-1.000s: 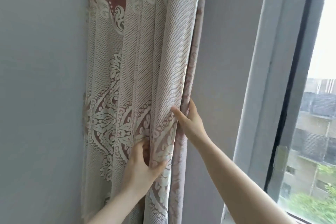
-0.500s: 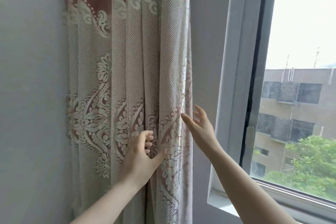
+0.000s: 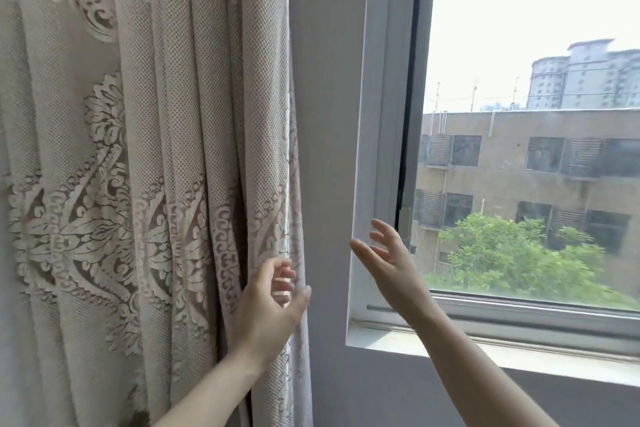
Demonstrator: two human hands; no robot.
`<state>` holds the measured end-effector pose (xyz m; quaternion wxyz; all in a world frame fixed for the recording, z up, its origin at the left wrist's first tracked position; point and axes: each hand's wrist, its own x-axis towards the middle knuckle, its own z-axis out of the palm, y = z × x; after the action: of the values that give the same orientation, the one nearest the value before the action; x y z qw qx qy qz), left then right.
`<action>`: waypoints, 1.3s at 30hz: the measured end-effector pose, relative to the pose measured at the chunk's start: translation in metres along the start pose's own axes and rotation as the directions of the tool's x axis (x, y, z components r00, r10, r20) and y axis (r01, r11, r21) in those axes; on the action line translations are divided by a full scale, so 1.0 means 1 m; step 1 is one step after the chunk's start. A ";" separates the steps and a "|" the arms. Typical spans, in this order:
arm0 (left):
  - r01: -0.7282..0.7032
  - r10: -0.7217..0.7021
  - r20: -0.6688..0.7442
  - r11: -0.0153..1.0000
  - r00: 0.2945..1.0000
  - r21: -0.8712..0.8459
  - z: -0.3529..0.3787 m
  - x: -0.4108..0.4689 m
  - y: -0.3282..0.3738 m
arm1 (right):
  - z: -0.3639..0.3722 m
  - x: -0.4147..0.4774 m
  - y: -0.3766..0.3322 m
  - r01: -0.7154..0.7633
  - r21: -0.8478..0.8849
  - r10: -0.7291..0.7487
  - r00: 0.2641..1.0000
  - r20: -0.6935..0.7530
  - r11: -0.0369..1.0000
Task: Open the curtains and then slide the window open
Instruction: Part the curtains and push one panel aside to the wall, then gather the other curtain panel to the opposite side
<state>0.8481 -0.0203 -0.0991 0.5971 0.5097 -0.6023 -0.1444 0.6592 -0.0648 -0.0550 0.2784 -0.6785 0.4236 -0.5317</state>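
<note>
The lace curtain (image 3: 149,163), cream pattern over dusty pink, hangs bunched at the left against the wall. My left hand (image 3: 268,308) is at its right edge, fingers curled loosely around the hem, barely gripping. My right hand (image 3: 388,263) is in the air with fingers spread, holding nothing, just in front of the white window frame (image 3: 384,114). A small latch (image 3: 404,218) sits on the sash edge beside my right fingertips. The glass pane (image 3: 536,166) appears shut.
A strip of grey wall (image 3: 325,114) separates the curtain from the window. A white sill (image 3: 519,354) runs along the bottom of the window. Outside are buildings and a green tree.
My right hand has let go of the curtain edge and moved right toward the window frame. My left hand has loosened its grip and shifted to the curtain's hem. The view has turned right.
</note>
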 end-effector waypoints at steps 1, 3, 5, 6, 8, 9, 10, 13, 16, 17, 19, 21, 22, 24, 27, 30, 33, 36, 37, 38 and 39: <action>0.010 -0.009 0.026 0.999 1.000 -0.036 0.010 -0.002 0.000 | -0.013 -0.009 0.005 -0.015 -0.021 0.015 1.000 -0.019 1.000; 0.019 -0.015 0.065 0.997 0.998 -0.069 0.026 -0.004 0.001 | -0.034 -0.024 0.011 -0.036 -0.043 0.034 0.998 -0.052 0.998; 0.021 -0.011 0.120 0.996 0.993 -0.086 0.047 -0.008 0.005 | -0.064 -0.041 0.022 -0.074 -0.067 0.067 0.992 -0.105 0.995; 0.020 -0.004 0.156 0.995 0.988 -0.102 0.060 -0.011 0.009 | -0.080 -0.050 0.028 -0.091 -0.082 0.079 0.988 -0.134 0.992; 0.019 0.011 0.229 0.991 0.973 -0.132 0.090 -0.018 0.016 | -0.114 -0.069 0.038 -0.128 -0.109 0.104 0.974 -0.200 0.986; 0.019 0.017 0.257 0.991 0.966 -0.136 0.102 -0.021 0.018 | -0.126 -0.076 0.040 -0.146 -0.121 0.115 0.967 -0.227 0.982; 0.017 0.026 0.290 0.989 0.957 -0.144 0.118 -0.025 0.022 | -0.143 -0.083 0.046 -0.168 -0.138 0.127 0.957 -0.262 0.976; 0.017 0.056 0.384 0.983 0.922 -0.184 0.172 -0.037 0.040 | -0.193 -0.104 0.062 -0.211 -0.151 0.146 0.922 -0.358 0.966; -0.003 0.105 0.460 0.976 0.882 -0.218 0.232 -0.049 0.067 | -0.250 -0.122 0.079 -0.255 -0.126 0.175 0.878 -0.446 0.959; -0.002 0.118 0.483 0.972 0.868 -0.233 0.256 -0.054 0.077 | -0.274 -0.129 0.086 -0.261 -0.123 0.175 0.863 -0.473 0.957; -0.004 0.141 0.513 0.966 0.847 -0.260 0.294 -0.062 0.094 | -0.310 -0.138 0.093 -0.277 -0.107 0.187 0.841 -0.508 0.955; -0.011 0.165 0.533 0.960 0.830 -0.279 0.328 -0.071 0.110 | -0.343 -0.145 0.099 -0.300 -0.099 0.204 0.821 -0.534 0.949; -0.018 0.181 0.546 0.957 0.818 -0.290 0.349 -0.076 0.120 | -0.364 -0.150 0.102 -0.307 -0.096 0.206 0.807 -0.554 0.947; -0.033 0.210 0.565 0.951 0.798 -0.306 0.390 -0.087 0.141 | -0.405 -0.161 0.111 -0.309 -0.077 0.207 0.782 -0.588 0.948; -0.027 0.243 0.593 0.937 0.768 -0.349 0.445 -0.104 0.169 | -0.460 -0.179 0.125 -0.316 -0.071 0.203 0.749 -0.631 0.946; -0.011 0.268 0.607 0.919 0.748 -0.393 0.490 -0.114 0.192 | -0.504 -0.194 0.141 -0.329 -0.063 0.201 0.705 -0.681 0.942; -0.021 0.308 0.614 0.903 0.727 -0.428 0.537 -0.117 0.216 | -0.545 -0.201 0.161 -0.390 -0.112 0.174 0.626 -0.760 0.914; -0.035 0.341 0.600 0.886 0.724 -0.461 0.578 -0.108 0.235 | -0.576 -0.198 0.181 -0.502 -0.221 0.098 0.533 -0.840 0.836; -0.040 0.355 0.595 0.879 0.722 -0.475 0.596 -0.104 0.241 | -0.588 -0.196 0.189 -0.542 -0.251 0.078 0.512 -0.856 0.802; -0.042 0.363 0.586 0.872 0.724 -0.488 0.607 -0.100 0.246 | -0.595 -0.192 0.195 -0.571 -0.268 0.068 0.499 -0.864 0.776; -0.039 0.365 0.579 0.867 0.729 -0.497 0.615 -0.095 0.250 | -0.601 -0.187 0.201 -0.600 -0.273 0.076 0.490 -0.868 0.752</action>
<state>0.1826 -0.1035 -0.1090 0.4613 0.2018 -0.7751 -0.3816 0.0136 0.0437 -0.1440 -0.0509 -0.2995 0.7653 -0.5676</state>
